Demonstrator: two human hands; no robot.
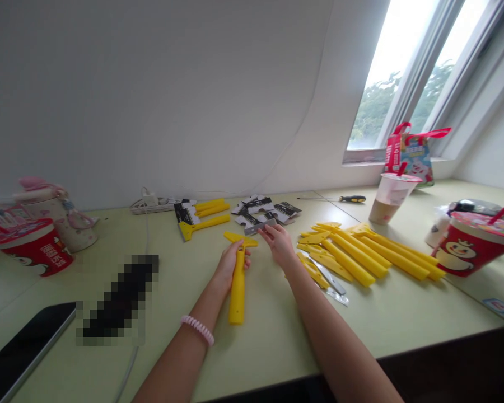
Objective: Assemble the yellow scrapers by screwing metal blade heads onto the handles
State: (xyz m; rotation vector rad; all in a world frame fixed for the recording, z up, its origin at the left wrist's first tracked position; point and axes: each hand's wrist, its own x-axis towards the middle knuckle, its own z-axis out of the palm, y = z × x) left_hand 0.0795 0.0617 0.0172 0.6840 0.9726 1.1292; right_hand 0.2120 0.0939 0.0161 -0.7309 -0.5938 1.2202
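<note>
My left hand is closed around a yellow scraper handle, whose wide T-shaped head points away from me. Just to its right, my right hand pinches a flat grey metal blade at its right end, apart from the handle. Several yellow handles lie in a pile to the right of my right hand. Flat yellow pieces and loose metal blades lie at that pile's left side. Beyond my hands are yellow scrapers and black-and-white packaging cards.
A screwdriver lies near the wall. Drink cups stand at the left and right, with a clear cup behind. A tablet, a pixelated dark object, a cable and a power strip occupy the left.
</note>
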